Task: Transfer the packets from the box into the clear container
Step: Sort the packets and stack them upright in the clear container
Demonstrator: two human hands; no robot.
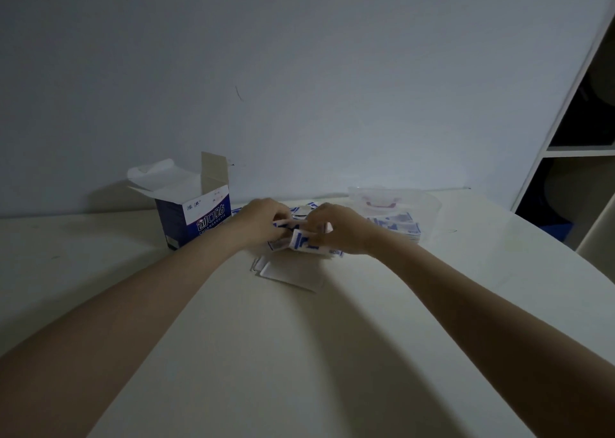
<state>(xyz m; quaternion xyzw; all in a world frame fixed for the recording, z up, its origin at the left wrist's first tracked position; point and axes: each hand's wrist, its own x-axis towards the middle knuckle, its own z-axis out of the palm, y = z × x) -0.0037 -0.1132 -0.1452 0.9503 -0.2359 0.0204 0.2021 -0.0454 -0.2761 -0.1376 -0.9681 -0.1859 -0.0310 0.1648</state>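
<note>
We had both hands together just right of the box (193, 204), which stood on the table (299, 354) w/ its top flaps open, blue front facing us. Our left hand (263, 219) was curled round a bunch of packets (299, 238), white w/ blue print; the bunch sat between both hands, ends poking out below the knuckles. Our right hand (342, 228) gripped the same bunch from the other side, fingers bent over the top, thumb side hidden. More packets lay loose on the table under & behind the hands, right of the box, and a few plain white ones (289, 273) lay face down nearer to us than the box. The clear container (396, 201) sat further right of the box, past the hands, near the wall; a pink-red shape showed through it. Another flat pile of packets (396, 226) lay just in front of the container; we couldn't tell if it touched it.
</note>
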